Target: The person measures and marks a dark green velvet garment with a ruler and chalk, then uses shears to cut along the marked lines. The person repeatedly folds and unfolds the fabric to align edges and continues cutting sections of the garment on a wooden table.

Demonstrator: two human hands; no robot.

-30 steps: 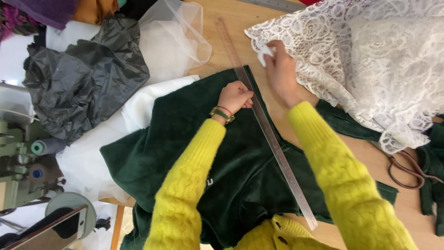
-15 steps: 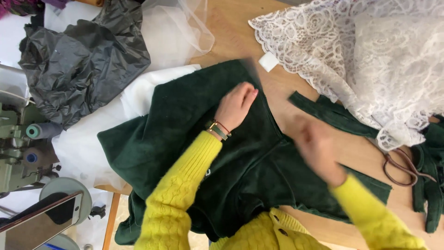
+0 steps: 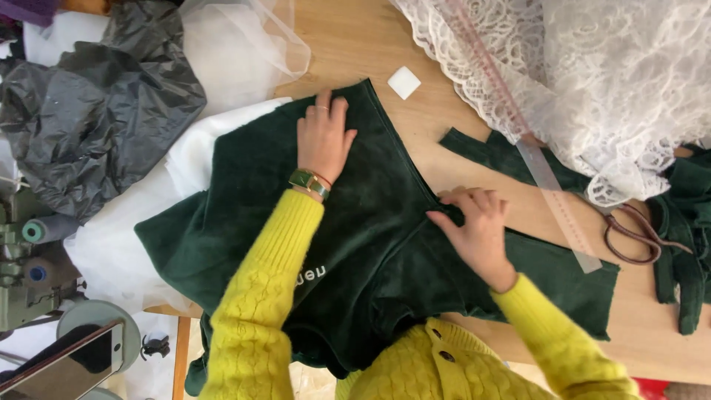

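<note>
I see the wooden table (image 3: 370, 44) carrying everything, and I place the rest against the dark green velvet cloth (image 3: 370, 244) spread over its middle. That cloth is the largest piece in hand: it lies flat, one straight cut edge running diagonally from its top corner down toward the right.

Above and to the right of the velvet, a heap of white lace (image 3: 592, 74) covers the table's far corner, well apart from the cloth's top corner. To the upper left of the velvet lies crumpled black plastic sheeting (image 3: 96, 118), and a white fabric (image 3: 126, 244) shows from under the velvet's left edge. A green sewing machine (image 3: 29, 252) stands left of that.

A narrow offcut strip of green velvet (image 3: 496, 152) lies just right of the diagonal edge. A clear long ruler (image 3: 548, 178) runs out from under the lace, right of the velvet, with brown-handled scissors (image 3: 629, 230) just beyond its lower end.

My left hand (image 3: 324, 137) rests flat on the velvet near its top corner, fingers spread, gripping nothing. My right hand (image 3: 478, 230) sits at the diagonal edge, fingers curled, thumb and forefinger pinching the velvet's edge.

A small white square of chalk (image 3: 404, 82) lies on bare wood just above the velvet's top corner.
</note>
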